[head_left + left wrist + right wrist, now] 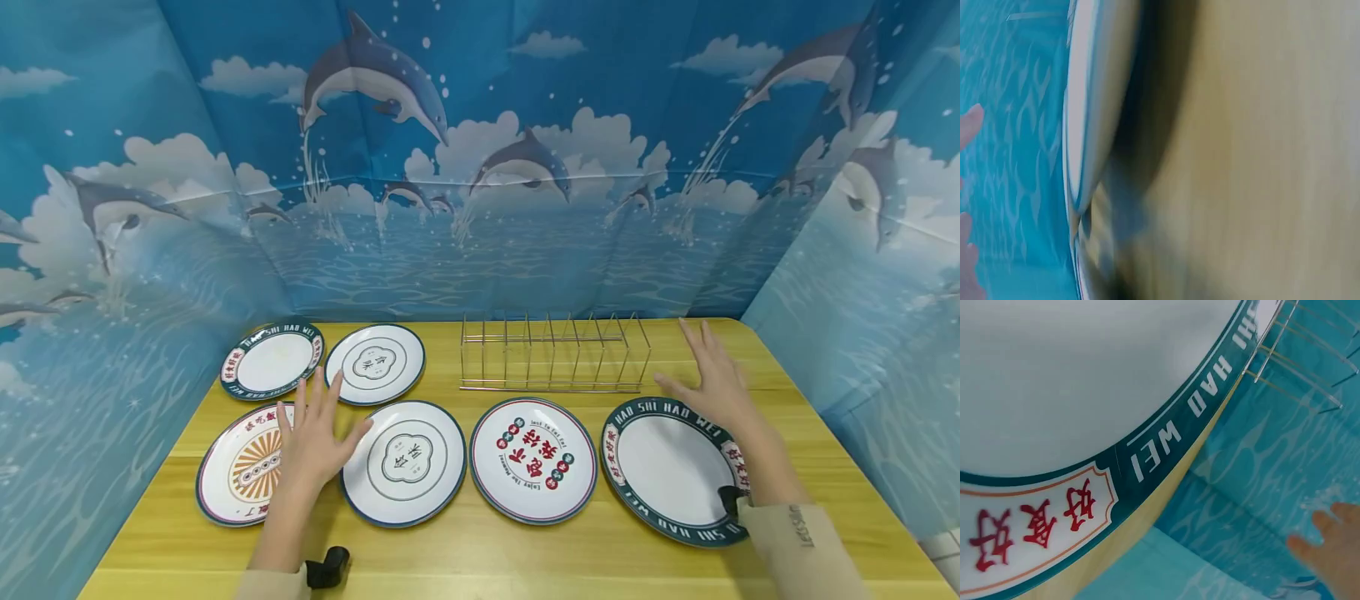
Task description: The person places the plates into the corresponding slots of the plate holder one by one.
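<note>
My left hand point(317, 442), fingers spread, hovers between a plate with an orange sunburst point(238, 467) and a white plate with a grey flower emblem point(405, 492), overlapping both in the head view. Over at the right, my right hand point(716, 379) is spread above the far rim of a large green-rimmed plate point(675, 475), holding nothing. Fingertips of the right hand point(1329, 544) show at the lower right of its wrist view, beyond the plate's lettered rim. Between the two hands lies a plate with red characters point(534, 458). Behind it stands a wire rack point(555, 387) with upright dividers.
At the back left lie a smaller green-rimmed plate point(272, 362) and another flower-emblem plate point(375, 392). A blue dolphin-print curtain point(480, 242) encloses the yellow wood table point(450, 567) at the back and sides.
</note>
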A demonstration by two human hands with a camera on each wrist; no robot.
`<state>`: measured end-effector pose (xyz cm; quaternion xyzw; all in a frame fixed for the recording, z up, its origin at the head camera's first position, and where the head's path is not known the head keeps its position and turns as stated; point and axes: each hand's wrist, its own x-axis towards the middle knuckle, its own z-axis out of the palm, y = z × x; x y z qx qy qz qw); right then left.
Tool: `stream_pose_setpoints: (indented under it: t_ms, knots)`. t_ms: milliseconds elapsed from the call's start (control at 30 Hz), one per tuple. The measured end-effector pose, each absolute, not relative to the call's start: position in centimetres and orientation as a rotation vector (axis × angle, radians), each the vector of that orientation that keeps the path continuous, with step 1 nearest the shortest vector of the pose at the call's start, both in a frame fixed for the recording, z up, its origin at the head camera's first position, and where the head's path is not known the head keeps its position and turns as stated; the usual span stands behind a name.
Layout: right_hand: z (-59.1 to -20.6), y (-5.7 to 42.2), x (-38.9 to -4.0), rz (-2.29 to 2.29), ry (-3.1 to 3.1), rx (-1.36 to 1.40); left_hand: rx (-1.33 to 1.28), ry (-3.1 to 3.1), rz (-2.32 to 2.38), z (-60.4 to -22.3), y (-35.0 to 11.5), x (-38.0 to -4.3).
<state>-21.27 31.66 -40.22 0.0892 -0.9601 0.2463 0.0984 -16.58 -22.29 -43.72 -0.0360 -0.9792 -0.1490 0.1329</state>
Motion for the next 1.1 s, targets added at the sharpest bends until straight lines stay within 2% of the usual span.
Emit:
stream_pose_setpoints:
  t_ms: [300,533,800,1100]
  knots:
    - [-39.8,32.6,-24.5,1.478,-2.672,0.354,0.095,-2.643,-0.945,-42.2,-27.1,-15.3]
    - [-40.0,32.9,-26.5,1.653,-2.723,0.365,0.248,-2.471,-1.357,-41.9,-30.6,-14.0]
    - [-40.4,32.9,-28.0,1.839,-2.742,0.362,0.352,-2.373,-1.504,-42.9,-34.0,-12.4]
    - [-41.0,32.9,-28.9,1.936,-2.772,0.344,0.385,-2.212,-1.674,-46.1,-38.1,-11.0]
